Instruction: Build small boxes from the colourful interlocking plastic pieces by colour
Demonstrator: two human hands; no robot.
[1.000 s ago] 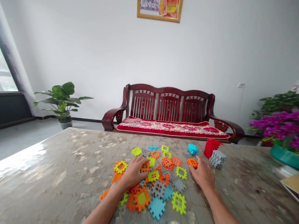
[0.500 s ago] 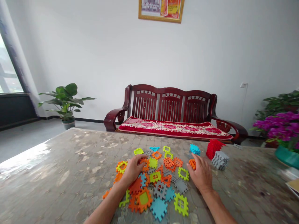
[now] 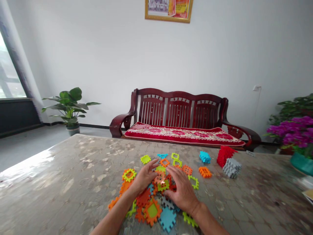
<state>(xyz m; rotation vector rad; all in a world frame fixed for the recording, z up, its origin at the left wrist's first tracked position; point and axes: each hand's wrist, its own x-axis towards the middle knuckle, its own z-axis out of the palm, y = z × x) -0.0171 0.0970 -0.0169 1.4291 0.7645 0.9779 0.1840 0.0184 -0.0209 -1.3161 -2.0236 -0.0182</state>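
A pile of flat interlocking plastic tiles (image 3: 153,210) in orange, lime, blue and grey lies on the marbled table (image 3: 73,176). My left hand (image 3: 143,179) rests on the pile's left side and pinches a small orange tile (image 3: 160,177) lifted just above the heap. My right hand (image 3: 182,191) hovers palm down over the middle of the pile, fingers spread beside that orange tile and holding nothing. To the right, apart from the pile, stand an orange stack (image 3: 204,171), a blue stack (image 3: 204,157), a red block (image 3: 225,155) and a grey block (image 3: 231,167).
A dark wooden bench (image 3: 181,114) with a red cushion stands behind the table. A leafy potted plant (image 3: 68,102) is on the floor at the left. Purple flowers (image 3: 293,130) in a teal pot (image 3: 302,163) sit at the table's right edge.
My right hand left the orange stack at the right and swung left over the pile. My left hand lifted an orange tile off the heap.
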